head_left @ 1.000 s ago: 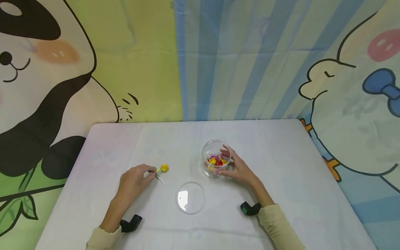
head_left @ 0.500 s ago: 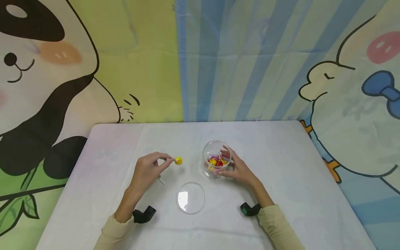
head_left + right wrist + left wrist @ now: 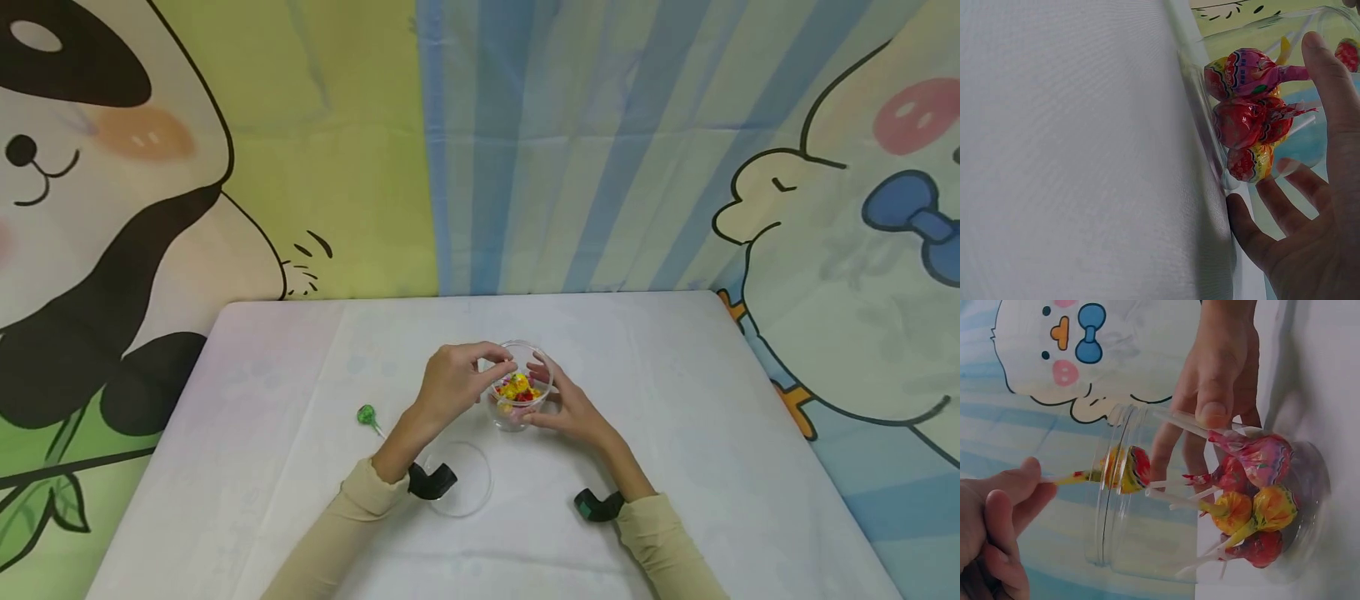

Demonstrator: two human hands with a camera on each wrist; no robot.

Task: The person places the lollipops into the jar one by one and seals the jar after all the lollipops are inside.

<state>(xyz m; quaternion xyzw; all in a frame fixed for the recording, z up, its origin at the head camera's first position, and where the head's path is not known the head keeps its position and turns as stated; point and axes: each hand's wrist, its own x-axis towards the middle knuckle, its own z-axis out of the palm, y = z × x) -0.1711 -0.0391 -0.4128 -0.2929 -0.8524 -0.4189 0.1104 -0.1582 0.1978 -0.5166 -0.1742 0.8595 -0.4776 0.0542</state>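
Observation:
My left hand (image 3: 462, 379) pinches the stick of a yellow lollipop (image 3: 1127, 469) between thumb and fingertips. In the left wrist view the wrapped candy end is inside the mouth of a clear plastic jar (image 3: 1147, 550), with the stick pointing out. Several red, yellow and pink lollipops (image 3: 1250, 509) lie at the jar's bottom. My right hand (image 3: 573, 408) grips the jar from its right side, thumb and fingers curved around the wall. In the right wrist view the jar stands on the table beside red and yellow wrapped candies (image 3: 1241, 122) showing through its wall.
A green lollipop (image 3: 366, 415) lies on the white table (image 3: 675, 367) left of the left forearm. The clear round lid (image 3: 489, 492) lies flat in front of the jar, partly hidden under the left wrist camera (image 3: 433, 481). A cartoon-printed curtain (image 3: 360, 150) stands behind the table.
My left hand has lifted the yellow lollipop off the table and carried it right to the jar's mouth. The green lollipop stays behind on the table. My right hand keeps holding the jar.

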